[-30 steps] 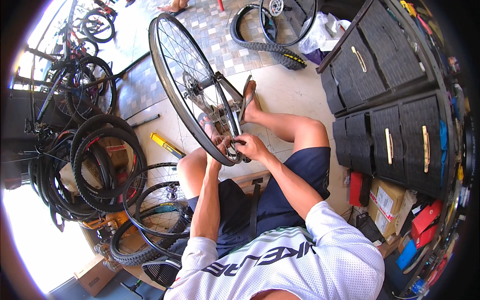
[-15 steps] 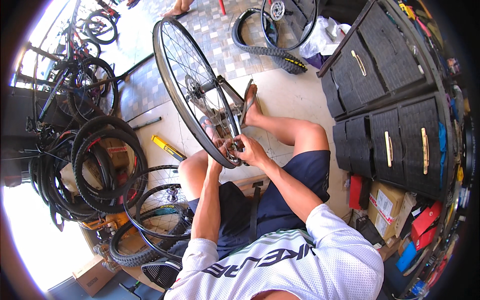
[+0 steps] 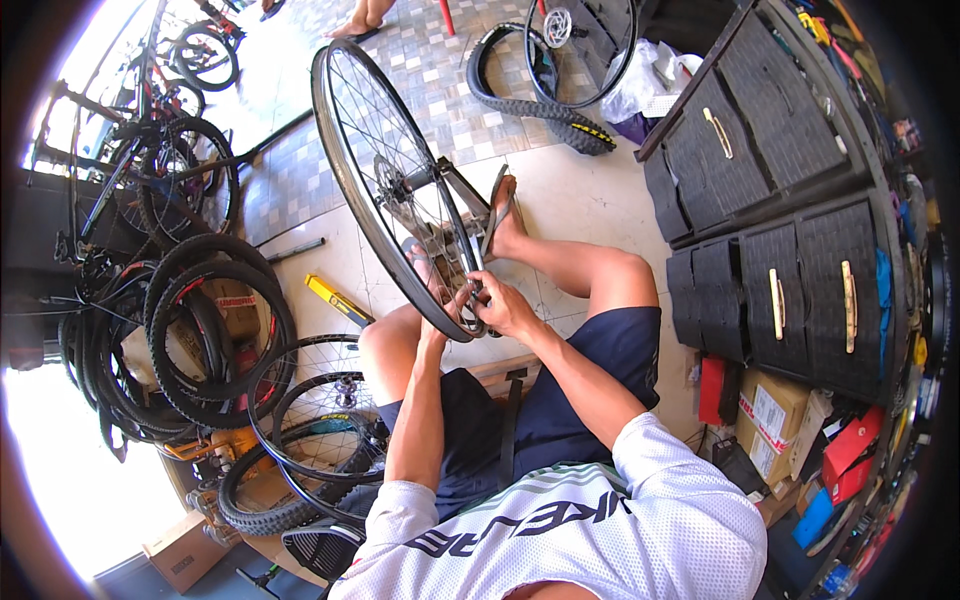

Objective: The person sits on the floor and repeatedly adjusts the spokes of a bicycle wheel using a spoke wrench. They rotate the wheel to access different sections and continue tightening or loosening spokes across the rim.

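A spoked bicycle wheel with a dark rim point(image 3: 338, 170) stands tilted on a metal stand point(image 3: 462, 198) between my legs, its disc hub point(image 3: 388, 178) at the middle. My left hand point(image 3: 448, 310) is at the wheel's lower end, fingers closed and partly hidden by rim and spokes. Beside it, my right hand point(image 3: 500, 306) has its fingers bent and pressed together at the inner side of the rim, among spokes; whatever small thing they grip is too hidden to name. A yellow, long tool or box point(image 3: 336, 298) lies on the floor to the left.
Bicycles point(image 3: 172, 172), piled tyres point(image 3: 220, 335) and loose wheels point(image 3: 310, 450) crowd the left. A black drawer cabinet point(image 3: 808, 280) and cartons point(image 3: 772, 420) line the right. More tyres point(image 3: 540, 130) lie ahead. Another person's bare foot point(image 3: 348, 26) shows at the top.
The wheel has shifted slightly right and down in the view, my hands with it, still at the rim's lower end. The view has moved a little, showing more of the other person's leg.
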### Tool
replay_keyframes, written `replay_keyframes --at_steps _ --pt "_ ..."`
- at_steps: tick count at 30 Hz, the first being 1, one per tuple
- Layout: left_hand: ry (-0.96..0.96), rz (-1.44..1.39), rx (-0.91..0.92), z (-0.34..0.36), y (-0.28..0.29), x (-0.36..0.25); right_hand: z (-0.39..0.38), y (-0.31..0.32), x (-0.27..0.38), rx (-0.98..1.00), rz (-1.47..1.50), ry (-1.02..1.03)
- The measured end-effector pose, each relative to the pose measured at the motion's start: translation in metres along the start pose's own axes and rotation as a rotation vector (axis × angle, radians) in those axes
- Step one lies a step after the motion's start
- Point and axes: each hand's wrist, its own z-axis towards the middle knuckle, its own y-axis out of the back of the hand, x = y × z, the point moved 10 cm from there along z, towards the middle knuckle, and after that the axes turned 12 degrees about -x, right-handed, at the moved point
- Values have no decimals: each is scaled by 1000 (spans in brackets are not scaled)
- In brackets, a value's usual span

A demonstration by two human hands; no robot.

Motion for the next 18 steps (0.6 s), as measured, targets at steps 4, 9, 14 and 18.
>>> replay_keyframes --at_steps 4,9,14,18 --pt "-35 32 247 -20 -14 -35 -2 14 -2 -111 -80 114" --pt "-363 -28 21 -24 6 -73 0 10 -2 -76 -101 96" --pt "12 -85 125 -15 -7 -13 -1 8 -5 -6 -73 -17" --pt "-420 284 244 -23 -19 -49 0 13 5 -114 -171 156"
